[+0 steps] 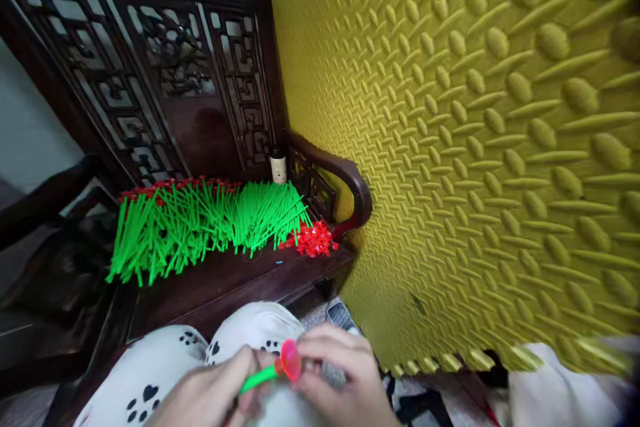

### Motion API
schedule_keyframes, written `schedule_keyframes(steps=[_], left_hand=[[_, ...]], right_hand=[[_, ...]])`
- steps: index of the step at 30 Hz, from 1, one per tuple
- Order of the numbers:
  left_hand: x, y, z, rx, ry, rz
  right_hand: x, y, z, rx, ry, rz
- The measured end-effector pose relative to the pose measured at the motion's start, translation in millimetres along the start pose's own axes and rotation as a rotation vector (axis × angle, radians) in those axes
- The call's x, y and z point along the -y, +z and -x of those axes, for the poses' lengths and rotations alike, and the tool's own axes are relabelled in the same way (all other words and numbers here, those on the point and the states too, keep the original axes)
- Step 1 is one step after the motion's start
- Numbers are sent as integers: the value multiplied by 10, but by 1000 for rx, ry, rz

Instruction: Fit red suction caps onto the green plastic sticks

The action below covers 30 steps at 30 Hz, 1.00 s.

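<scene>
My left hand is closed round a thin green plastic stick, low in the view above my lap. On the end of that stick sits a red cup-shaped piece with a flared rim. The fingers of my right hand pinch this red cup from the right side. How deep the stick goes into the cup is hidden. On the wooden bench ahead lies a big heap of green sticks, with red cups along the back of its left part. Loose red cups are piled at the bench's right end.
The dark carved bench has a curved armrest on the right. A lidded cup stands at the back corner. A tall yellow textured foam mat walls off the right side. Below the bench lies a grey keypad-like object.
</scene>
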<state>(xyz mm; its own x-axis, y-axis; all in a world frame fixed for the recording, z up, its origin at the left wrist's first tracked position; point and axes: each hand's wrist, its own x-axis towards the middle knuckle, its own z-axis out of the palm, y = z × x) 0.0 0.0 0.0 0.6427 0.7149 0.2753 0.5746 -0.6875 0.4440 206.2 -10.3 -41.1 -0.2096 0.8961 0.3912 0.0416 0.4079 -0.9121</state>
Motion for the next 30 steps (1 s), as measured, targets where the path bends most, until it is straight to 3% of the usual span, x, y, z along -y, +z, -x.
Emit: schedule_keyframes(steps=[2,4,7,10,14,23,30], left_hand=[[152,-136,18,-48,-60,-124],[306,-243,9,-82,-120,-227],[513,-310,-93,-176,-167,-321],[634,-283,-278,-114,-179,-289],[677,-189,-527,29,-240,-142],[820,172,-892,-34,-373,502],[903,356,-997,-30,-423,587]], right_hand=[[-399,-236,-236,-225,156,104],[-802,-454,-453,-490,239,357],[-1338,-669,-690,-551,262,477],[-1656,-677,-799,-518,247,562],[-1792,-546,-814,-566,267,662],[-1870,-626,-709,-595,188,543],[-1899,-574,-747,-631,162,374]])
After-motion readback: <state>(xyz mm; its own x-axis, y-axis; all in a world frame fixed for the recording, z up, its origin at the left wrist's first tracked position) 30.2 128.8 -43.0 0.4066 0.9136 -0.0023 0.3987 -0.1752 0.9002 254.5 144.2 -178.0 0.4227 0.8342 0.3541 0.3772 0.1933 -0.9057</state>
